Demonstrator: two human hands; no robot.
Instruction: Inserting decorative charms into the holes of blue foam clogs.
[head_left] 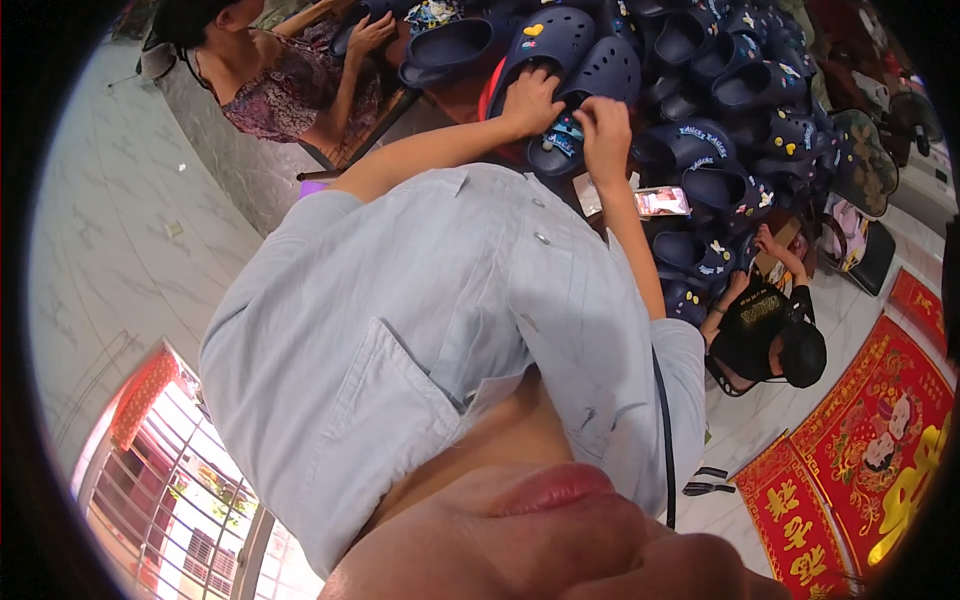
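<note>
A pair of navy clogs with round vent holes lies in front of me. The nearer-left clog [548, 40] bears a yellow charm, and the other clog [606, 76] sits beside it, with blue letter charms on a navy part [556, 150] at the near end. My left hand [533, 104] has its fingers curled into the opening of the left clog, their tips hidden. Just right of it, my right hand [604, 132] is bent over the other clog near the letter charms, fingers pinched together; what lies between them is too small to tell.
Many navy clogs with charms [720, 140] are heaped to the right. A lit phone [663, 201] lies beside my right wrist. One person [290, 85] works at the far left, another in black [765, 320] at the right. A small heap of charms [433, 13] is at the back.
</note>
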